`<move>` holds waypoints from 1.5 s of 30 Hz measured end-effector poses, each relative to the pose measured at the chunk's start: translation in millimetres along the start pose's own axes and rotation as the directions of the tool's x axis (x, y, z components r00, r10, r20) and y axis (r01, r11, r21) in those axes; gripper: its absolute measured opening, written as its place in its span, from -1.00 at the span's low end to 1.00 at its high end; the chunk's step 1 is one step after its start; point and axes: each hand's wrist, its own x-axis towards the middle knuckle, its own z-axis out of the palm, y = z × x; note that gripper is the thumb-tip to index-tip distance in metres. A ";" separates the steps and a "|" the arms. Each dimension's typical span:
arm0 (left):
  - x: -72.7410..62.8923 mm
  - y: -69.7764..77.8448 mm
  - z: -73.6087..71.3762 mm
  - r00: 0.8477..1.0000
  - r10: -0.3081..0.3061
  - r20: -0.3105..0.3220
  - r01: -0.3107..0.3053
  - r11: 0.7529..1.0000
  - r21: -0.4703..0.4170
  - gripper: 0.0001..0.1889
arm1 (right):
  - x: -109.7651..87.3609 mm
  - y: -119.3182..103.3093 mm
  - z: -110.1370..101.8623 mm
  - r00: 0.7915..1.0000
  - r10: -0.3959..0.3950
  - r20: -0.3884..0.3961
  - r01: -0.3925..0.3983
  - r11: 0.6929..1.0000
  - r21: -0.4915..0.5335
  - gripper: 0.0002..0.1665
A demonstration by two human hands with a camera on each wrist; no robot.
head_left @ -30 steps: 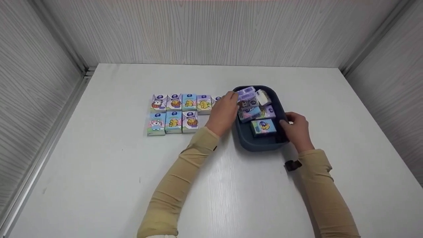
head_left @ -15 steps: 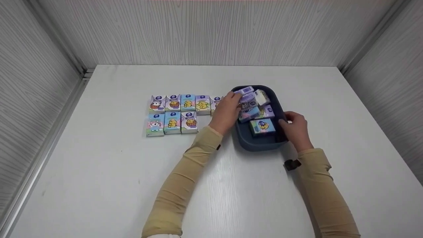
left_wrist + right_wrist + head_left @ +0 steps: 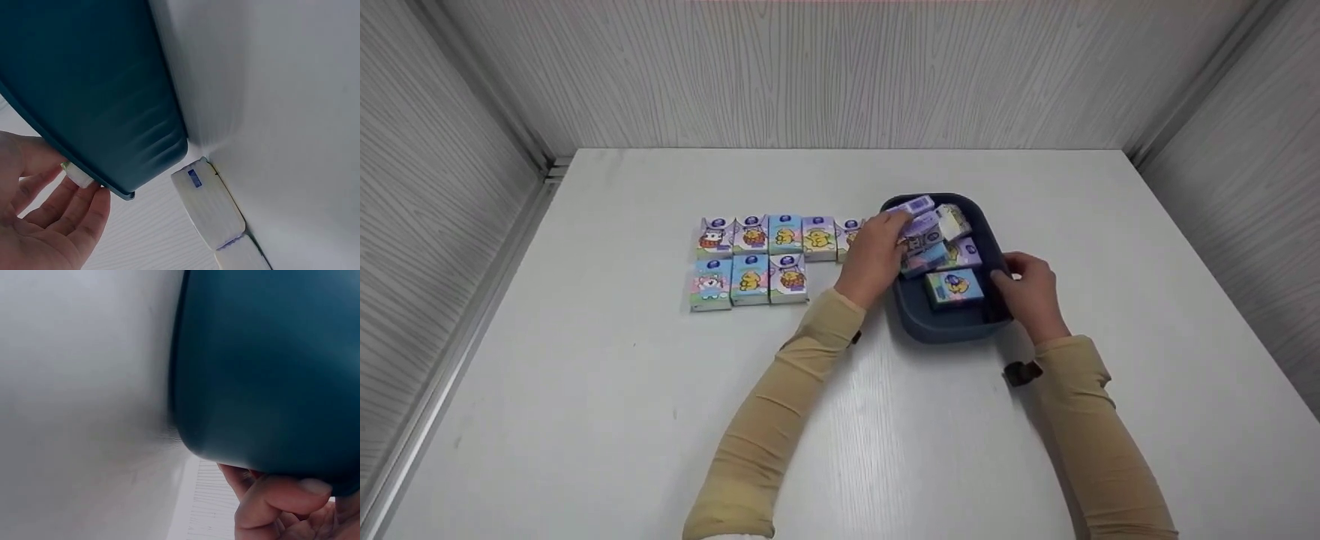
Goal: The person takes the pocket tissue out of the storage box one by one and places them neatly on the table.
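My left hand (image 3: 872, 259) reaches over the left rim of a dark blue plastic bin (image 3: 937, 330) in the head view. Its thumb and fingers pinch a small purple tissue pack (image 3: 922, 234), partly hidden by the fingers. From the left wrist, a pale end of a pack (image 3: 77, 174) shows between the fingers beside the bin wall. My right hand (image 3: 1031, 292) grips the bin's right rim, thumb inside. Several more packs lie jumbled in the bin, among them a blue-green pack (image 3: 955, 288) near the front.
Left of the bin, several tissue packs stand in two touching rows on the white table (image 3: 622, 420), with a blue pack (image 3: 711, 283) at the front left. My left hand partly covers the back row's last pack (image 3: 850, 234). Pale wood-grain walls (image 3: 840, 75) enclose the table.
The purple pack under my left fingers has turned and tilted slightly inside the bin. My left hand has shifted a little within the bin's left side. The right hand keeps its hold.
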 end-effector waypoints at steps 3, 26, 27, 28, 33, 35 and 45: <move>-2.0 -0.4 -1.7 1.000 0.011 -0.003 -0.011 1.000 0.000 -0.57 | -0.1 -0.5 0.6 1.000 -0.012 -0.002 0.012 1.000 0.002 -0.62; -38.7 -7.9 -25.3 0.977 -0.141 -0.162 0.106 0.973 -0.205 -0.35 | -2.3 -3.1 -0.7 1.000 0.014 0.018 -0.013 1.000 -0.016 -0.62; -41.3 -9.4 -27.1 0.976 -0.140 -0.168 0.103 0.971 -0.214 -0.34 | -2.5 -3.4 -0.8 1.000 0.014 0.018 -0.014 1.000 -0.016 -0.62; -43.8 -11.1 -29.1 0.975 -0.136 -0.173 0.096 0.971 -0.219 -0.33 | -2.5 -3.6 -1.0 1.000 0.011 0.019 -0.011 1.000 -0.017 -0.61; -54.5 -18.7 -38.6 0.977 -0.129 -0.171 0.086 0.968 -0.238 -0.28 | -2.4 -4.2 -2.3 1.000 -0.003 0.012 0.003 1.000 -0.022 -0.61; -58.5 -20.8 -41.7 0.976 -0.144 -0.164 0.104 0.966 -0.235 -0.28 | -2.4 -4.0 -2.6 1.000 0.000 0.016 0.000 1.000 -0.026 -0.60; -80.7 -17.8 -43.3 0.982 -0.187 -0.009 0.185 0.979 -0.084 -0.37 | -2.1 -3.5 -3.3 0.999 0.013 0.029 -0.013 1.000 -0.022 -0.59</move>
